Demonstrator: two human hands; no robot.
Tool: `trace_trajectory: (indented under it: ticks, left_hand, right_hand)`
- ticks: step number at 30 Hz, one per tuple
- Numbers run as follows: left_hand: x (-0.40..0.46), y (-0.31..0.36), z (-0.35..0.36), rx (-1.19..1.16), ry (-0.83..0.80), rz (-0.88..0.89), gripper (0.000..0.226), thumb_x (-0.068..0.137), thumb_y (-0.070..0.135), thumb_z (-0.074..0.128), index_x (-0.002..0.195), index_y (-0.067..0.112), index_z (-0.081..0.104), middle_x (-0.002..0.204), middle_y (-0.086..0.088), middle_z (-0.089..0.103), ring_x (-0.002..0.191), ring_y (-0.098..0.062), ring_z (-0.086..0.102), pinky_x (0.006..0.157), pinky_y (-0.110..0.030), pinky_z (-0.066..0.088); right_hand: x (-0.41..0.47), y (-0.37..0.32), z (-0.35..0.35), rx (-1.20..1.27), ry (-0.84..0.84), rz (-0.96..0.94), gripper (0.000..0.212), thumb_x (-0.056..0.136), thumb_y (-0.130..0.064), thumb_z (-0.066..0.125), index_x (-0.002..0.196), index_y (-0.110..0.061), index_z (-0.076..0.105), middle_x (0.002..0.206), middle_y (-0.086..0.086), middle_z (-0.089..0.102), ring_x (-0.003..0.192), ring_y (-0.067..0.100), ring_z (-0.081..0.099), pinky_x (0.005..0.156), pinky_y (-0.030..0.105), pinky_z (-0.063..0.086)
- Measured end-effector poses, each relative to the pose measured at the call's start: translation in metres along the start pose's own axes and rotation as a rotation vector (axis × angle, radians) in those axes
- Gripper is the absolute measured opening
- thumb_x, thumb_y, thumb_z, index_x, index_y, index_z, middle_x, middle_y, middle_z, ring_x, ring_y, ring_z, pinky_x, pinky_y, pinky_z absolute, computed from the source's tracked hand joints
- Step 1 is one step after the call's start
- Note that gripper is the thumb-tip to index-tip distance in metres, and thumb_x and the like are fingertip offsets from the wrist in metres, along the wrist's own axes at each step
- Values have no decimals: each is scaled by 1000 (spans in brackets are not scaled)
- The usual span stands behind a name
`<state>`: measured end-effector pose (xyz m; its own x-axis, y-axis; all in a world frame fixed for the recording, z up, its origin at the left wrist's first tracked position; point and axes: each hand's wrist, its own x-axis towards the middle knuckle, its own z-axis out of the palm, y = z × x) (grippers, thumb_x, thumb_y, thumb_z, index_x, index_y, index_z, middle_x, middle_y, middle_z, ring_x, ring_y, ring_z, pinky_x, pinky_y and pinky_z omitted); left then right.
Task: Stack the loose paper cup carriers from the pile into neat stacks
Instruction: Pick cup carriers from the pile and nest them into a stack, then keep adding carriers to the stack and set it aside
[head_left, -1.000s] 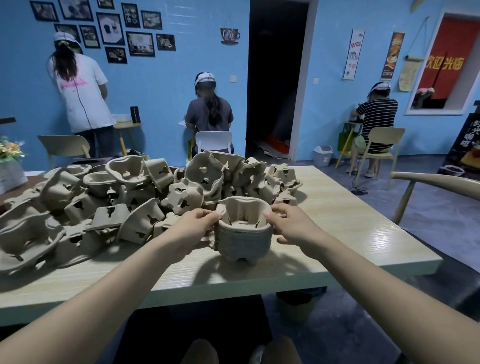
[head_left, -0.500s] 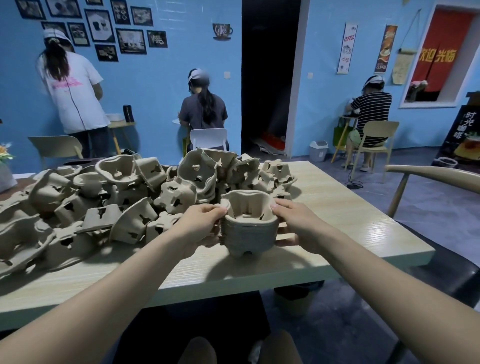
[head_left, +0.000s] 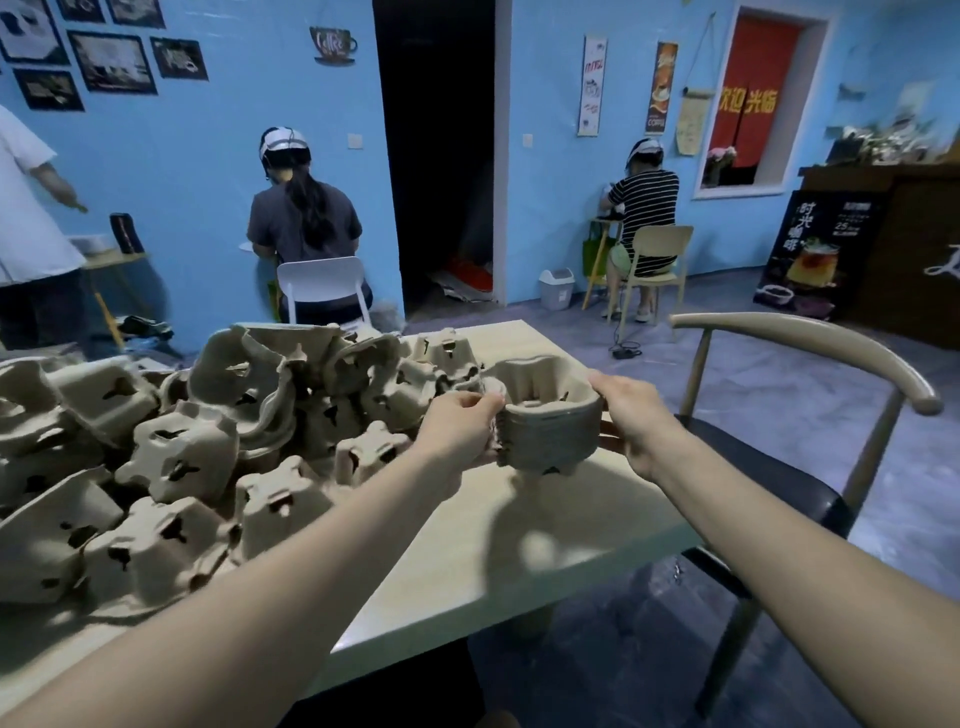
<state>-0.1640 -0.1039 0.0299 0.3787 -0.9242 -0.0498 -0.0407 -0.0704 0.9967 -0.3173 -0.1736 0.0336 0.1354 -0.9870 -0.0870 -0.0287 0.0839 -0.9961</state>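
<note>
Gripping a stack of carriers (head_left: 548, 423) from both sides, the two hands hold it near the far right corner of the tabletop (head_left: 498, 551). The left hand (head_left: 460, 428) has its grip curled against the stack's left wall, thumb on top by the rim; the right hand (head_left: 631, 415) has its grip wrapped round the right wall, fingers partly hidden behind it. The stack stands upright, open cups facing up, its layered edges showing along the side (whether its feet touch the wood or sit just above it cannot be told, though a shadow lies right beneath).

To the left, the pile of loose carriers (head_left: 197, 447) covers most of the tabletop, the pieces tumbled at all angles, many upside down with their slotted undersides showing. The nearest of them lie just beside the left wrist.

A curved-back chair (head_left: 810, 353) stands to the right of the tabletop. Farther off, three people work facing a blue wall, two of them seated, one on a white chair (head_left: 324, 286).
</note>
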Motion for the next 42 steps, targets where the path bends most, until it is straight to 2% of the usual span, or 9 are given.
trace_trajectory:
  ticks: [5, 10, 17, 20, 24, 25, 28, 35, 42]
  left_hand:
    - [41, 3, 48, -29, -13, -5, 18, 95, 24, 52, 101, 8, 60, 75, -2, 49, 57, -12, 45, 62, -28, 52]
    - [65, 2, 77, 23, -28, -19, 22, 94, 28, 53, 79, 13, 59, 74, -4, 51, 54, -14, 45, 70, -35, 55]
    - [77, -19, 90, 110, -38, 59, 31, 78, 51, 61, 76, 20, 60, 65, -1, 53, 64, -18, 51, 87, -47, 54]
    - [80, -24, 88, 150, -40, 76, 35, 78, 53, 62, 92, 21, 62, 78, -1, 59, 77, -19, 55, 90, -47, 52]
    - [78, -20, 78, 296, -66, 142, 41, 90, 46, 54, 113, 13, 62, 89, 1, 64, 87, -16, 60, 93, -39, 49]
    - [78, -17, 72, 360, -51, 179, 42, 91, 43, 55, 117, 11, 61, 98, -2, 66, 94, -18, 61, 94, -37, 48]
    - [76, -6, 46, 517, 8, 277, 38, 91, 29, 60, 123, 9, 56, 116, -6, 63, 104, -17, 58, 94, -29, 44]
    - [88, 15, -25, 791, 83, 397, 28, 90, 20, 60, 114, 7, 60, 115, -7, 62, 102, -20, 57, 87, -30, 45]
    - [119, 14, -71, 1059, 99, 452, 33, 88, 20, 58, 120, 16, 56, 130, -4, 51, 119, -21, 47, 96, -32, 39]
  right_hand:
    - [42, -7, -30, 30, 86, -14, 20, 87, -26, 56, 68, -18, 60, 69, -2, 55, 72, 18, 48, 63, 30, 41]
    - [73, 2, -48, 16, 127, -13, 19, 90, -26, 51, 75, -18, 59, 75, 5, 52, 76, 22, 43, 65, 33, 36]
    - [93, 24, -62, -54, 175, 5, 36, 94, -31, 43, 92, -2, 65, 92, 10, 59, 86, 23, 49, 76, 36, 41]
    - [94, 26, -63, -112, 174, -2, 36, 96, -32, 40, 90, -5, 64, 95, 10, 59, 91, 24, 51, 88, 43, 46]
    - [86, 18, -64, -427, 224, -177, 32, 97, -23, 38, 78, -7, 59, 79, 7, 56, 86, 26, 50, 71, 34, 35]
    - [82, 13, -62, -523, 244, -236, 28, 97, -21, 39, 86, -10, 62, 87, 5, 61, 94, 27, 53, 74, 34, 37]
    - [73, -4, -47, -672, 261, -402, 36, 97, -20, 43, 130, -10, 53, 136, 6, 53, 128, 24, 45, 100, 33, 37]
    - [68, -29, 32, -672, 108, -553, 31, 94, -17, 49, 123, -10, 57, 125, 6, 58, 115, 20, 52, 99, 33, 42]
    - [100, -18, 111, -666, -10, -410, 34, 89, -18, 56, 122, -9, 56, 127, 9, 55, 114, 24, 53, 94, 28, 39]
